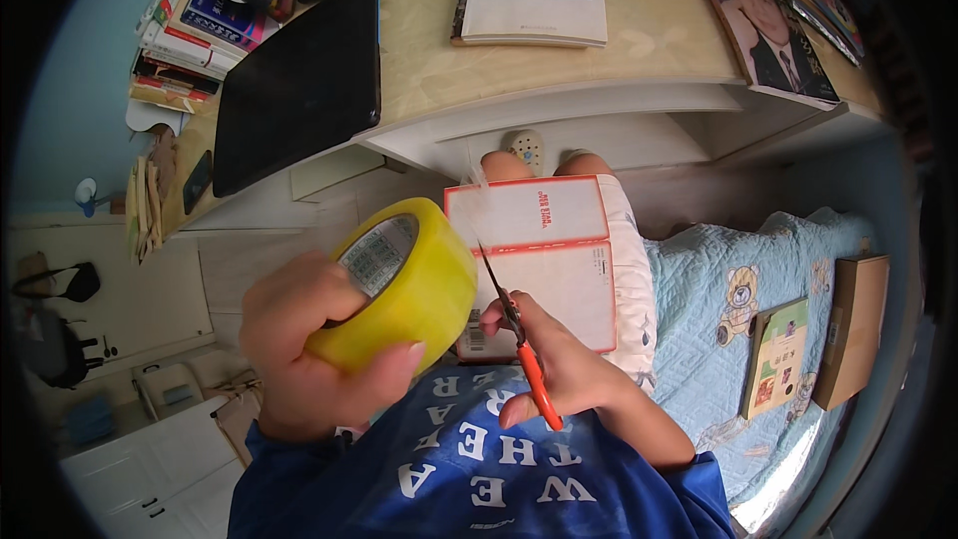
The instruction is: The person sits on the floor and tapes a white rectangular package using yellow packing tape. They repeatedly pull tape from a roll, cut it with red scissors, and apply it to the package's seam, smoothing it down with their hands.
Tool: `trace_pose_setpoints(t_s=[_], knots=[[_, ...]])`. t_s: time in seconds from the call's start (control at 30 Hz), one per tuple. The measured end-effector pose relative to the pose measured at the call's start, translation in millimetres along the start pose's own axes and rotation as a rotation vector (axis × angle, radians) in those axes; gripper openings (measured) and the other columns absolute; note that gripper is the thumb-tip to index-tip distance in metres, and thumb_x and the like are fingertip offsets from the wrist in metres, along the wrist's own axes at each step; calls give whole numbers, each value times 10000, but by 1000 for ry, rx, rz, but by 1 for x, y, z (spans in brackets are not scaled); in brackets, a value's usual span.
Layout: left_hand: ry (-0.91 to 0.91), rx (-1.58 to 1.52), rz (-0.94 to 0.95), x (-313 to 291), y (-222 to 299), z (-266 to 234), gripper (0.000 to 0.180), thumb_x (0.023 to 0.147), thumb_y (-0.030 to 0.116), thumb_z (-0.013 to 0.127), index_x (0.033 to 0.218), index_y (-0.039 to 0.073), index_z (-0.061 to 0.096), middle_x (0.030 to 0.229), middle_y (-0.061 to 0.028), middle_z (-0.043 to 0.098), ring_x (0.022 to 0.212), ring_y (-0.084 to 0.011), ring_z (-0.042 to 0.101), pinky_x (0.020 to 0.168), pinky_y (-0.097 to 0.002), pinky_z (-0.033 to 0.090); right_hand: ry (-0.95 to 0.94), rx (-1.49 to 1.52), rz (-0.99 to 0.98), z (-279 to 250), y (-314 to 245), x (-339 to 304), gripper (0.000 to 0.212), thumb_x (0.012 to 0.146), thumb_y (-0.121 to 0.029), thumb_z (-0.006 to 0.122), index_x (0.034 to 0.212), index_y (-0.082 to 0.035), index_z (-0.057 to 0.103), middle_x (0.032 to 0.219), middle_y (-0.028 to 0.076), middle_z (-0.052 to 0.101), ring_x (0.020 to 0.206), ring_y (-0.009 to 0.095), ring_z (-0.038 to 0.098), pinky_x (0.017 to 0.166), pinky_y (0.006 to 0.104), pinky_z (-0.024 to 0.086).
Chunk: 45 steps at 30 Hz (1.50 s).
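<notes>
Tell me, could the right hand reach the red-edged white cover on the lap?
Probably yes: the right hand appears close to the cover, and only the orange-handled scissors it holds seem in the way.

Yellow tape roll (431, 284) is being gripped by left hand (314, 339) at 8 o'clock; orange-handled scissors (532, 379) are being held by right hand (559, 351) at 5. Red-edged white book cover (544, 289) is being borne on lap (631, 309), centre. At 10, flat black device (304, 90) is being supported by desk (439, 75).
</notes>
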<state>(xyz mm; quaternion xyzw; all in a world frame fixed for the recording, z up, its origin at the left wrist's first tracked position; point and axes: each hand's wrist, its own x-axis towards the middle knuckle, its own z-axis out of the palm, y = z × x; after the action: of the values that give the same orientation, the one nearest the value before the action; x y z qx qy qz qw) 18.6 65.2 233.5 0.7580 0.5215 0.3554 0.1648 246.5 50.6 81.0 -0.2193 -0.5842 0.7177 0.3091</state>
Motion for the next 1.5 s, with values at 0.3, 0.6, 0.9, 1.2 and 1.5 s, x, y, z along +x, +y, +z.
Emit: trace_pose_setpoints(t_s=[0.3,0.6,0.9,1.2,1.5], knots=[[-3,-36,80,4,2,2,307,661,259,798,696,65,563,585,-50,580,454,-200,504,475,-311,369,54,-159,-130,-6,-26,8,1016,565,-549,964,1214,41,450,1103,185,522,973,353,589,850,391,490],[-53,35,172,11,3,3,330,632,255,830,683,80,555,554,-42,542,424,-199,478,474,-304,365,207,-408,-129,-7,-53,9,1051,547,-539,966,1227,79,457,1074,229,537,964,447,601,834,441,507],[-27,104,242,8,6,10,368,656,307,793,664,66,515,532,-35,437,436,-199,399,490,-327,339,292,-528,-142,-3,-61,13,855,642,-501,923,1106,86,509,914,199,553,794,403,603,703,437,499],[-38,127,245,4,4,13,399,669,351,773,654,51,511,521,-44,411,434,-206,368,497,-343,333,374,-481,-111,0,-54,11,546,741,-352,879,910,57,559,773,157,538,635,351,581,570,405,471],[-31,153,238,-1,2,12,438,701,385,776,670,47,500,539,-47,394,454,-216,387,508,-343,344,372,-510,-105,-1,-59,13,511,725,-330,878,912,49,589,774,154,561,629,346,594,557,390,477]])
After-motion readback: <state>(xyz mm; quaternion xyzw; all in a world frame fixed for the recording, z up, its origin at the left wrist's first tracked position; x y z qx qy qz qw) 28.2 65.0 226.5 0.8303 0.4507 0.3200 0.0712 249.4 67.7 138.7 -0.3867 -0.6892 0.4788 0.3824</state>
